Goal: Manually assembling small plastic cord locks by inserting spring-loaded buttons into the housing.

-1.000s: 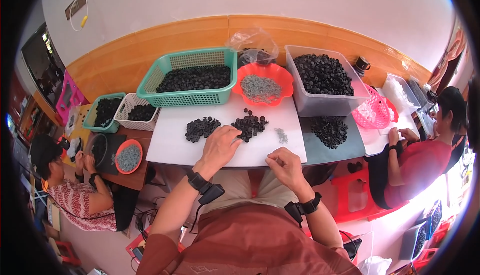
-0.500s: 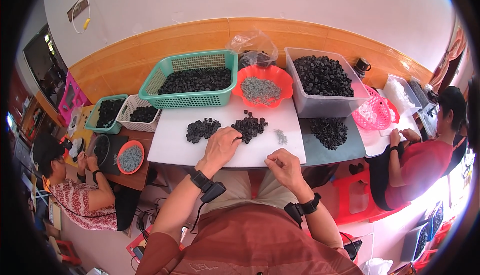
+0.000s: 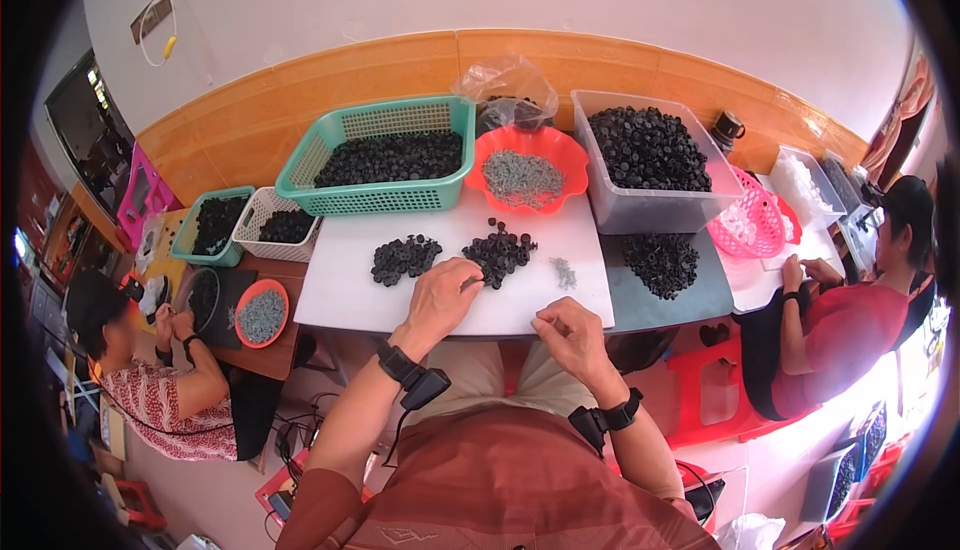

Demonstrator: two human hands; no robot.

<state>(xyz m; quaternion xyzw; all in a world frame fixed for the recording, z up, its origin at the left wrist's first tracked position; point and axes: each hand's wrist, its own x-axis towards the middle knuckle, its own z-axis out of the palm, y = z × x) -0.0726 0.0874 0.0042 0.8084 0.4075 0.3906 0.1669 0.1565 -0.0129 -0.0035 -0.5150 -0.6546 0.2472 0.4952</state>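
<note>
My left hand [image 3: 443,300] is closed, its fingertips at the near edge of a pile of small round black plastic parts [image 3: 500,254] on the white board [image 3: 345,295]. Whatever those fingers pinch is hidden. A second pile of black parts [image 3: 405,260] lies just left of it. By the board's front edge, my right hand [image 3: 575,338] has thumb and fingers pressed together; anything between them is too small to make out. A little heap of grey screws [image 3: 563,273] lies on the board beyond the right hand.
Along the back stand a green basket [image 3: 370,197] of black parts, a red bowl [image 3: 578,165] of screws and a clear bin [image 3: 640,212] of black parts. More black parts [image 3: 661,265] lie on the dark tabletop. Co-workers sit left [image 3: 165,390] and right [image 3: 835,330].
</note>
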